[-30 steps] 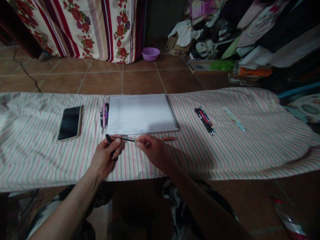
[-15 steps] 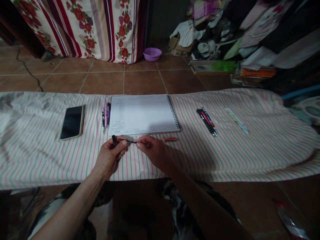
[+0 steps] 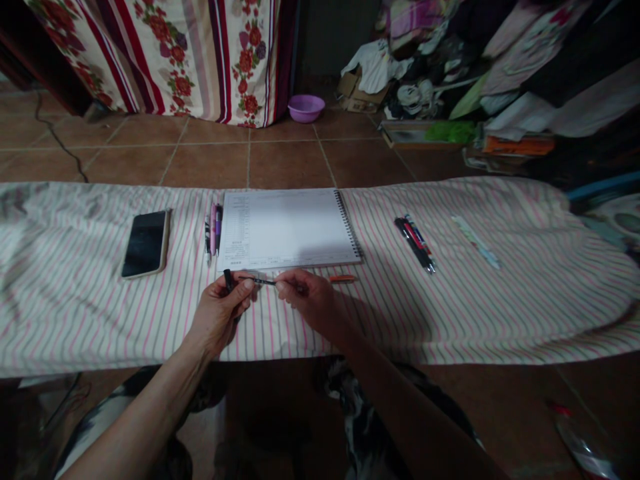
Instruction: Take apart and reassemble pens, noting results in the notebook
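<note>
Two hands meet at the near edge of the worktop [image 3: 450,313], which is covered in a pink-striped cloth. Left hand [image 3: 216,317]: fingers closed round a short dark pen barrel [image 3: 228,280], its end poking up past the thumb. Right hand [image 3: 311,301]: thumb and forefinger pinched tight on a thin dark refill [image 3: 260,281]. The refill bridges the gap between the two hands, roughly level and just above the cloth. I cannot tell from my feed whether its left tip sits inside the barrel or only beside it; the left fingertips hide the joint.

Just right of the right hand, an orange pen piece [image 3: 343,279] lies loose on the cloth, touching neither hand. I take it for a part of the same pen, but that is my judgement only.

Beyond the hands: spiral notebook [image 3: 285,228] lying open, page mostly blank, a printed column down its left side. A few pens [image 3: 213,233] lie just beside its left edge; a phone [image 3: 146,243] lies face up further left. Well to the right is a second cluster of pens [image 3: 415,241], then a pale ruler-like strip [image 3: 475,241].

Progress, as I judge it: the pen is in pieces. Refill and barrel are both in hand, and the orange piece is not yet fitted. The pen is not whole. I can make out no handwriting on the page.
</note>
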`<state>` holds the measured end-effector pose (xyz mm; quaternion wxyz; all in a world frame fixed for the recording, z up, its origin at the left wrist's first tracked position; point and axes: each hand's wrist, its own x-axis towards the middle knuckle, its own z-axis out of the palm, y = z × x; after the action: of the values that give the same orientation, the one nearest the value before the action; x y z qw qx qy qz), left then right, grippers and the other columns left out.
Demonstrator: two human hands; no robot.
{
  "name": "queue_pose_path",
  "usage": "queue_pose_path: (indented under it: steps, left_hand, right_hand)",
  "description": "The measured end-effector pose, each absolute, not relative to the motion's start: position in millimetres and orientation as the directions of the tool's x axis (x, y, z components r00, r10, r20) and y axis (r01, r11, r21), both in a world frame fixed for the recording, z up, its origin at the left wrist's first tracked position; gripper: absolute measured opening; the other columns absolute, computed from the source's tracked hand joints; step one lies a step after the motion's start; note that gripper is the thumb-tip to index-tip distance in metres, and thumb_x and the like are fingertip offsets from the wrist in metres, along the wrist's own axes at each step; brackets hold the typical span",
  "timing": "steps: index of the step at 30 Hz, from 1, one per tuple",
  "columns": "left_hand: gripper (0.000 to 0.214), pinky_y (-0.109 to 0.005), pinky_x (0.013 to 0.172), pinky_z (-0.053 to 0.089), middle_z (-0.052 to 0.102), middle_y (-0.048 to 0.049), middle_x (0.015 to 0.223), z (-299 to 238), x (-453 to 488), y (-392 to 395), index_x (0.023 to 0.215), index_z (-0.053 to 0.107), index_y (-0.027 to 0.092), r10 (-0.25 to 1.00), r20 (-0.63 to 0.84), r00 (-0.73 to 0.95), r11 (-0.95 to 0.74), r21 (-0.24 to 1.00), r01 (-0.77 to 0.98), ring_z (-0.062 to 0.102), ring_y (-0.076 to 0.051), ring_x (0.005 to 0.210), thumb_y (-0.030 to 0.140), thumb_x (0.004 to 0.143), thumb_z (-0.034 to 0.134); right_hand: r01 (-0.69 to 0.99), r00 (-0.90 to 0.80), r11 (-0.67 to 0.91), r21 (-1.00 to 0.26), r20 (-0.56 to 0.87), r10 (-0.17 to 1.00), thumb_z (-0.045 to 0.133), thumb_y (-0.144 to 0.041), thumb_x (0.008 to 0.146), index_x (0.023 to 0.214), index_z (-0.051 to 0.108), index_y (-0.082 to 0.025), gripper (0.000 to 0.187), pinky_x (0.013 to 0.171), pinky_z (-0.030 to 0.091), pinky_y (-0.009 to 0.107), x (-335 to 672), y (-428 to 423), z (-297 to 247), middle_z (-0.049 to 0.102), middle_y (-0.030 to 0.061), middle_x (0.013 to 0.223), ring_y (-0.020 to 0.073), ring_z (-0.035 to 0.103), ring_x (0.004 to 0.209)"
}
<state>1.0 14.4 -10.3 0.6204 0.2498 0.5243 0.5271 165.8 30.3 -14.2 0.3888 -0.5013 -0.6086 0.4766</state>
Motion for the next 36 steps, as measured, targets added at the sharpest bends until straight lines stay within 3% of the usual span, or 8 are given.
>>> queue_pose_path:
  steps: [6, 12, 19, 23, 27, 31, 36]
  left_hand:
    - [0.029, -0.012, 0.042, 0.032, 0.056, 0.0026, 0.056, -9, 2, 14, 0.076, 0.06, 0.013, 0.909, -0.402, -0.114, 0.326, 0.853, -0.407, 0.042, -0.002, 0.045, 0.025, 0.058, 0.079]
    - [0.027, -0.011, 0.043, 0.031, 0.056, 0.0031, 0.054, -9, 3, 15, 0.075, 0.059, 0.014, 0.916, -0.391, -0.09, 0.322, 0.85, -0.418, 0.041, -0.002, 0.045, 0.024, 0.059, 0.078]
    - [0.03, -0.013, 0.047, 0.036, 0.057, 0.003, 0.058, -7, 5, 13, 0.081, 0.061, 0.014, 0.916, -0.391, -0.087, 0.327, 0.856, -0.401, 0.044, -0.003, 0.049, 0.024, 0.058, 0.078]
    - [0.035, -0.015, 0.053, 0.04, 0.057, 0.0032, 0.064, -6, 6, 12, 0.093, 0.061, 0.015, 0.926, -0.37, -0.077, 0.32, 0.876, -0.361, 0.047, -0.004, 0.053, 0.026, 0.063, 0.076]
    - [0.037, -0.018, 0.056, 0.041, 0.059, 0.0019, 0.064, -4, 9, 9, 0.098, 0.06, 0.015, 0.935, -0.343, -0.089, 0.305, 0.908, -0.286, 0.049, -0.006, 0.055, 0.031, 0.067, 0.072]
    - [0.041, -0.023, 0.057, 0.044, 0.064, -0.0029, 0.072, -2, 9, 8, 0.099, 0.063, 0.014, 0.935, -0.341, -0.097, 0.314, 0.923, -0.221, 0.054, -0.011, 0.059, 0.037, 0.066, 0.071]
    - [0.035, -0.035, 0.082, 0.045, 0.068, -0.008, 0.087, -14, -1, 9, 0.1, 0.066, 0.015, 0.977, -0.204, -0.055, 0.209, 0.972, 0.111, 0.06, -0.021, 0.084, 0.034, 0.071, 0.066]
  right_hand:
    - [-0.021, -0.203, -0.187, -0.982, -0.178, 0.963, 0.059, -0.03, 0.072, 0.08, 0.062, -0.018, 0.015, 0.047, 0.038, 0.019, 163, 31, -10, 0.057, -0.004, 0.056, 0.0077, 0.05, 0.05]
    - [-0.302, -0.22, -0.38, -0.874, -0.324, 0.92, 0.068, -0.031, 0.065, 0.076, 0.062, -0.017, 0.019, 0.049, 0.036, 0.018, 160, 31, -4, 0.061, -0.0026, 0.058, 0.0071, 0.054, 0.053]
    - [-0.419, -0.174, -0.371, -0.829, -0.328, 0.929, 0.072, -0.029, 0.062, 0.076, 0.064, -0.017, 0.02, 0.053, 0.038, 0.019, 157, 31, -6, 0.062, -0.0021, 0.061, 0.0075, 0.055, 0.059]
    - [-0.334, -0.036, -0.276, -0.902, -0.28, 0.959, 0.068, -0.034, 0.067, 0.075, 0.063, -0.017, 0.02, 0.053, 0.04, 0.02, 163, 34, -4, 0.061, -0.0014, 0.062, 0.0085, 0.054, 0.058]
    - [-0.076, 0.095, -0.086, -0.993, -0.093, 0.991, 0.061, -0.038, 0.074, 0.07, 0.06, -0.016, 0.022, 0.049, 0.04, 0.02, 175, 39, 1, 0.058, -0.002, 0.059, 0.0073, 0.05, 0.051]
    - [0.141, 0.122, 0.052, -0.989, 0.07, 0.99, 0.057, -0.039, 0.078, 0.072, 0.058, -0.017, 0.023, 0.049, 0.042, 0.02, 182, 39, 2, 0.06, -0.0016, 0.058, 0.008, 0.052, 0.049]
    - [0.277, 0.157, 0.115, -0.954, 0.163, 0.974, 0.054, -0.039, 0.081, 0.075, 0.058, -0.017, 0.023, 0.051, 0.044, 0.021, 185, 38, 3, 0.063, -0.0006, 0.06, 0.0085, 0.055, 0.049]
